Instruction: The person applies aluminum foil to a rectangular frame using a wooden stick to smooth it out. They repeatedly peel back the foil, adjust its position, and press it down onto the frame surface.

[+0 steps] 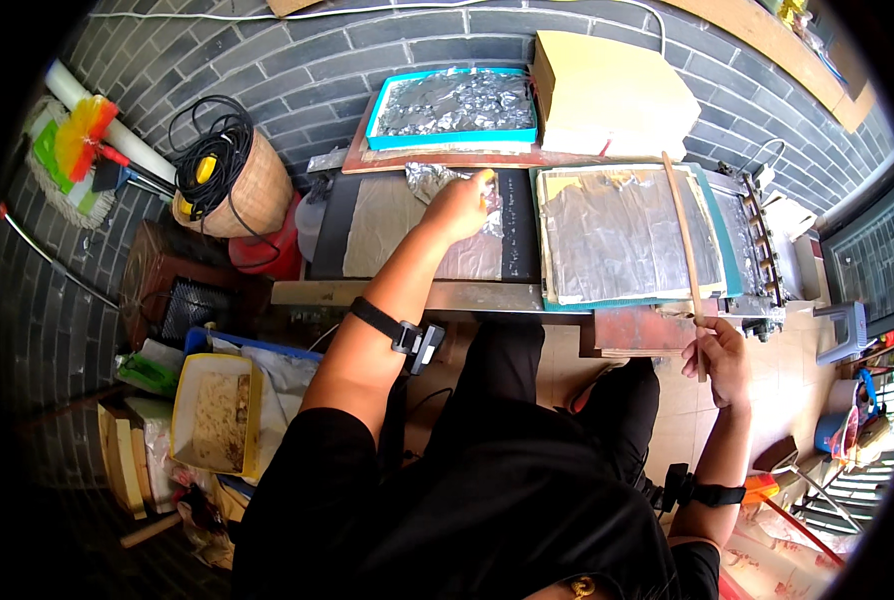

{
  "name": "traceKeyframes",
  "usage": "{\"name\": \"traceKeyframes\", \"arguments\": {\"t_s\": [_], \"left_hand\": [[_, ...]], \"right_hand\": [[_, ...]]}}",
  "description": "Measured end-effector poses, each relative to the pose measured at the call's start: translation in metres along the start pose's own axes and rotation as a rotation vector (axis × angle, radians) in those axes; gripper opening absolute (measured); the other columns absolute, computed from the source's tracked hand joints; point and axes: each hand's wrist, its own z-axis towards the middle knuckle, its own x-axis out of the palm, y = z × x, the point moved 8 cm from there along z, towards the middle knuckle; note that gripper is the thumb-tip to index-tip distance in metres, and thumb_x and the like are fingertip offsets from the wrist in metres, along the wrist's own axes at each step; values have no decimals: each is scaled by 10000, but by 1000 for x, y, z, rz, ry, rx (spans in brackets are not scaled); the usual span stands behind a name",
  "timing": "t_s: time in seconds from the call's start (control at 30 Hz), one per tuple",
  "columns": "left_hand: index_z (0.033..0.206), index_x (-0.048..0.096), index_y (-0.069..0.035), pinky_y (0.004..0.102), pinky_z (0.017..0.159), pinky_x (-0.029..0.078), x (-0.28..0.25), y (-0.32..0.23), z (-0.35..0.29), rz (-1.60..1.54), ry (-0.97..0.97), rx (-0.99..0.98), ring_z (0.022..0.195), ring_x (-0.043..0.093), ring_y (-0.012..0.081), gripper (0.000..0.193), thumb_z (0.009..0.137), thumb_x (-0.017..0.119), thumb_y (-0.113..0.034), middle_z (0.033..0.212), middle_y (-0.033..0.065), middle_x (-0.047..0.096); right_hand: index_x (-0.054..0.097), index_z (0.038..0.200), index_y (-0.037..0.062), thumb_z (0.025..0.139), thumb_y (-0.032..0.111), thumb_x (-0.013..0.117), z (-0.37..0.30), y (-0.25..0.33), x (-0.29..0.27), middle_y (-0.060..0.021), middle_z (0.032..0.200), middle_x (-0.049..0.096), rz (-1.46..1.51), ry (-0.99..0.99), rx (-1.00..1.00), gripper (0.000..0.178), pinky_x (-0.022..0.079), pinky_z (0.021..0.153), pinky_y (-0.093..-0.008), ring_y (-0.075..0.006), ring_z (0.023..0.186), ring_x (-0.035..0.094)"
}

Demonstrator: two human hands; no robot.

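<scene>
My left hand (457,208) is closed at the far side of the bench, with crumpled silver foil (429,179) showing on both sides of it. The foil appears pinched in my fingers, though the fingertips are partly hidden. Beneath lies a thin greyish-brown sheet (387,232) on a dark board (520,225). My right hand (719,360) grips the lower end of a long, thin wooden strip (683,225). That strip slants across a stack of grey, foil-like sheets (617,225) with worn yellowish edges, resting on a green mat (712,200).
At the back, a blue-rimmed tray (454,137) holds crumpled silver foil beside a stack of yellow paper (617,95). A metal device (757,230) stands at the right end. Left are a wicker basket (252,185) with black cable and a yellow box (252,420). A grey brick wall closes the back.
</scene>
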Motion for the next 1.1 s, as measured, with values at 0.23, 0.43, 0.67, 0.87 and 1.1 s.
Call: {"name": "traceKeyframes", "arguments": {"t_s": [0.23, 0.43, 0.67, 0.87, 1.1], "left_hand": [[1464, 370, -113, 442, 901, 493, 2, -13, 4, 57, -28, 171, 1030, 623, 379, 652, 832, 508, -35, 1191, 218, 629], [1301, 573, -116, 439, 920, 490, -27, -3, 2, 60, -91, 9, 1060, 614, 366, 486, 822, 524, -56, 1161, 196, 642], [1173, 675, -212, 437, 852, 515, -69, 59, -27, 350, -144, -249, 1013, 630, 330, 312, 895, 534, -205, 1089, 152, 637], [1169, 679, -230, 439, 827, 516, -64, 79, -39, 373, -74, -344, 998, 630, 327, 293, 922, 539, -302, 1094, 153, 619], [1134, 686, -172, 441, 833, 518, -64, 78, -41, 363, -85, -360, 1006, 629, 327, 291, 917, 534, -292, 1121, 151, 614]], "right_hand": [[580, 1065, -26, 937, 57, 527, -4, 10, 1, 12, 592, 502, -29, -85, -48, 161, 327, 395, -204, -60, 430, 412], [591, 1054, -12, 933, 41, 532, -9, 20, -10, 16, 666, 520, -54, -144, -114, 145, 341, 472, -199, -47, 535, 434], [635, 1073, -19, 894, -23, 554, -23, 59, 29, 34, 668, 520, -411, 7, -348, 196, 359, 514, -233, -60, 567, 443], [664, 967, 3, 821, 14, 596, -19, 100, 127, -173, 660, 609, -730, 268, -505, 161, 463, 578, -373, -299, 602, 614], [675, 968, 1, 795, 48, 566, 4, 115, 148, -270, 755, 629, -925, 228, -505, 210, 508, 702, -463, -438, 748, 624]]}}
